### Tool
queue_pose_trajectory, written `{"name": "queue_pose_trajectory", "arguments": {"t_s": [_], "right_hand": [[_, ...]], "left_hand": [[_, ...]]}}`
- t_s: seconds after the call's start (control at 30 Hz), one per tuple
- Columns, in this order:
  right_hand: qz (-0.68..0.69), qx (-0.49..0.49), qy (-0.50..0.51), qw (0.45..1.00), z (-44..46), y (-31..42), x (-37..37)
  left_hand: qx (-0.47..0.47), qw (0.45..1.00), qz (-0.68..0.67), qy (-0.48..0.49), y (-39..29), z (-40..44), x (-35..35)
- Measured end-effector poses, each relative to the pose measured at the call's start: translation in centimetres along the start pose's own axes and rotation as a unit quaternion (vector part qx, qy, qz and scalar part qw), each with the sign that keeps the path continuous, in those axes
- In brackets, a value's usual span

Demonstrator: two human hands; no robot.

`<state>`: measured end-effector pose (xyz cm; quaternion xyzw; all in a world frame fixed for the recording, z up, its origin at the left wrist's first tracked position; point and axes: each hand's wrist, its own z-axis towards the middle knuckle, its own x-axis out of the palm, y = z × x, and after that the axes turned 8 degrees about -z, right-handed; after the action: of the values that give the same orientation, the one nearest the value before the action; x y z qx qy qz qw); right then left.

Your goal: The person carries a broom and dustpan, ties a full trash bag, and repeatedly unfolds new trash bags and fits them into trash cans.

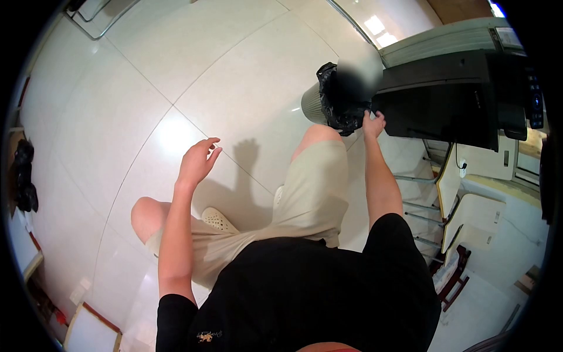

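A round, ribbed, light-coloured bin [312, 104] stands on the tiled floor, lined with a black plastic bag [343, 117] folded over its rim. My right hand [374, 123] is at the bag's right edge, its fingers closed on the black plastic. My left hand [199, 161] hangs in the air over the floor to the left, fingers apart, with nothing in it. A blurred patch hides part of the bin's opening.
Right of the bin is a large black appliance-like box [434, 114]. Folding chairs [448, 182] with metal legs stand below it. My bent knees [321, 138] are close to the bin. A dark object [24, 176] lies at the far left.
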<state>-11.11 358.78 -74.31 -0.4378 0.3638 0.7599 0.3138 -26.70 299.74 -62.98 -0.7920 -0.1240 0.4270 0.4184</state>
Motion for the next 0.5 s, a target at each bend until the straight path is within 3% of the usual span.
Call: {"name": "queue_pose_trajectory", "arguments": {"t_s": [0.07, 0.1, 0.13, 0.17, 0.3, 0.5], "right_hand": [[0.065, -0.117, -0.079, 0.988, -0.8, 8.1, -4.8], [0.113, -0.170, -0.013, 0.979, -0.7, 10.1, -4.8], [0.156, -0.113, 0.164, 0.968, -1.1, 13.1, -5.9], [0.146, -0.145, 0.219, 0.954, -1.6, 14.8, -5.6], [-0.045, -0.285, 0.252, 0.924, -2.3, 19.1, -4.6], [-0.094, -0.360, 0.199, 0.907, -2.5, 19.4, -1.7]], "left_hand": [[-0.001, 1.000, 0.004, 0.003, 0.0, 0.0, -0.1], [-0.001, 1.000, 0.001, 0.002, 0.0, 0.1, -0.1], [-0.001, 1.000, -0.001, 0.003, -0.1, 0.1, -0.1], [-0.002, 1.000, -0.004, 0.003, -0.2, 0.1, -0.1], [-0.002, 1.000, -0.004, 0.001, 0.1, 0.1, 0.0], [-0.012, 1.000, 0.004, -0.005, -0.3, -0.1, -0.3]]}}
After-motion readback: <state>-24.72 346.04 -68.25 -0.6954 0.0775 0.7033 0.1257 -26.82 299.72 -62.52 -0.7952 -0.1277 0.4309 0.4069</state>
